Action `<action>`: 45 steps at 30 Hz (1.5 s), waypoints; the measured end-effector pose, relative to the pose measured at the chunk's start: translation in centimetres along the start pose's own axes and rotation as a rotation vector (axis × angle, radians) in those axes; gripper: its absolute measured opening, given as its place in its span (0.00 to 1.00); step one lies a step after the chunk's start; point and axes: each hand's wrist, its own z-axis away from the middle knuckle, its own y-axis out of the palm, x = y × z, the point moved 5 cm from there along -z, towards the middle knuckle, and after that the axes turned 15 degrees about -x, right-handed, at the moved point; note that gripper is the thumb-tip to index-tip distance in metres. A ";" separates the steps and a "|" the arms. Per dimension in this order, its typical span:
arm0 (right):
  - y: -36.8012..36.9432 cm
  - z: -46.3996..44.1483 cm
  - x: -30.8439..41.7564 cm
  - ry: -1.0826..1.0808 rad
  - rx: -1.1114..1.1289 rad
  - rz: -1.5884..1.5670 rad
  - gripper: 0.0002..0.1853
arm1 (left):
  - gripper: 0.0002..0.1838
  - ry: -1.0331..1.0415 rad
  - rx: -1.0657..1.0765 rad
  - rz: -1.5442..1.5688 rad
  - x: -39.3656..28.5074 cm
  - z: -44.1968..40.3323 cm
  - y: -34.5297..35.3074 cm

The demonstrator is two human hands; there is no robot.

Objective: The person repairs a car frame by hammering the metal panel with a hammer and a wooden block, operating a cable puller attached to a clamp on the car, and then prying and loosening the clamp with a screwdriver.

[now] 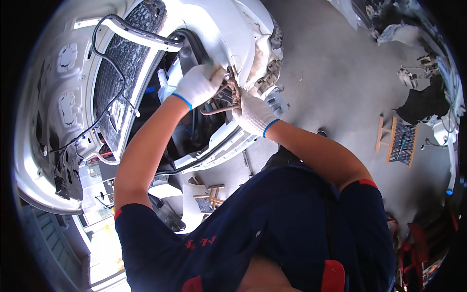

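Note:
My left hand (200, 83), in a white glove with a blue cuff, is closed at the edge of the car body opening; what its fingers pinch is too small to name. Close on its right, my right hand (254, 113), gloved the same way, is wrapped round a rusty metal clamp tool (233, 87). The tool has a bent brown handle that hangs over the opening. It sits against the white car body panel (221, 29). Black rubber seal (194, 44) runs loose just above my left hand.
A raised white lid (58, 97) with dangling black cable (119, 78) stands at the left. A small wooden stool (403, 141) is on the grey floor at the right. Torn car parts (423, 92) lie at the upper right.

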 end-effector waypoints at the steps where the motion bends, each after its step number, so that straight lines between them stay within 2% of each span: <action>1: -0.3 -0.2 0.1 0.003 0.002 -0.005 0.28 | 0.12 0.182 0.054 -0.191 -0.7 -0.3 -0.3; 2: -0.4 -0.1 0.2 0.009 0.011 -0.013 0.26 | 0.12 0.357 0.116 -0.382 -1.3 -0.2 -0.6; 3: -0.5 0.0 0.3 0.014 0.021 -0.022 0.24 | 0.13 0.328 0.139 -0.345 -1.5 0.0 -0.7; 6: -0.5 0.0 0.4 0.030 0.041 -0.033 0.24 | 0.15 -0.117 0.154 0.194 0.4 0.9 0.2; 7: -0.5 -0.1 0.4 0.043 0.046 -0.030 0.25 | 0.16 -0.339 0.303 0.294 0.9 0.8 0.3; 10: -0.3 -0.2 0.2 0.067 0.058 -0.018 0.25 | 0.13 -0.187 0.204 0.212 0.5 0.6 0.0; 11: -0.1 -0.2 0.0 0.065 0.054 -0.013 0.25 | 0.11 0.021 0.216 -0.102 0.9 0.5 0.8; 12: -0.1 -0.2 0.1 0.064 0.050 -0.009 0.25 | 0.08 0.106 0.302 -0.381 -1.8 -0.3 -0.8; 14: 0.0 -0.2 0.1 0.083 0.065 0.016 0.26 | 0.09 0.305 0.190 -0.467 -1.0 0.0 -0.1; 17: 0.0 -0.2 0.0 0.101 0.064 0.034 0.26 | 0.13 0.134 0.188 -0.156 0.7 0.4 0.2; 20: 0.4 -0.2 -0.4 0.061 0.013 0.011 0.26 | 0.14 -0.674 0.416 0.281 1.6 0.5 0.5; 24: 1.0 -0.2 -0.9 0.030 -0.021 0.027 0.25 | 0.12 0.262 0.230 -0.397 -0.3 -0.4 0.1; 25: 0.9 -0.3 -0.9 0.037 -0.028 0.019 0.24 | 0.12 0.370 0.131 -0.472 -0.8 0.1 0.1; 28: 0.8 -0.1 -0.7 0.027 -0.053 -0.015 0.23 | 0.14 0.027 0.160 0.009 0.5 0.1 -0.2; 29: 1.7 -0.2 -1.7 0.018 -0.064 0.001 0.23 | 0.14 -0.315 0.254 0.198 1.4 0.4 0.1; 30: 1.7 -0.2 -1.7 0.019 -0.060 -0.003 0.23 | 0.13 -0.852 0.418 0.435 1.4 0.7 0.2; 32: 1.6 -0.2 -1.7 0.019 -0.051 -0.007 0.23 | 0.16 -0.195 0.269 0.106 2.4 0.0 0.7; 34: 1.2 -0.4 -1.4 0.027 -0.051 -0.002 0.22 | 0.14 0.301 0.171 -0.323 0.0 -0.1 -0.1; 35: 1.2 -0.2 -1.2 0.033 -0.046 -0.003 0.22 | 0.12 0.366 0.145 -0.448 -0.8 -0.2 -0.1; 38: 1.1 -0.2 -0.9 0.113 -0.007 0.002 0.22 | 0.13 -0.007 0.124 0.069 3.0 0.3 1.3; 39: 0.7 -0.1 -0.7 0.122 0.014 0.024 0.22 | 0.15 -0.804 0.333 0.390 1.1 0.6 -0.3; 40: 0.5 0.0 -0.4 0.125 0.026 0.017 0.22 | 0.16 -1.027 0.450 0.528 2.3 0.6 0.6; 42: 0.2 -0.1 -0.2 0.129 0.044 0.005 0.23 | 0.14 -0.076 0.210 0.042 1.1 -0.6 0.0; 45: 0.0 0.3 0.3 0.136 0.013 -0.010 0.22 | 0.16 0.269 0.141 -0.313 -0.2 -0.1 0.0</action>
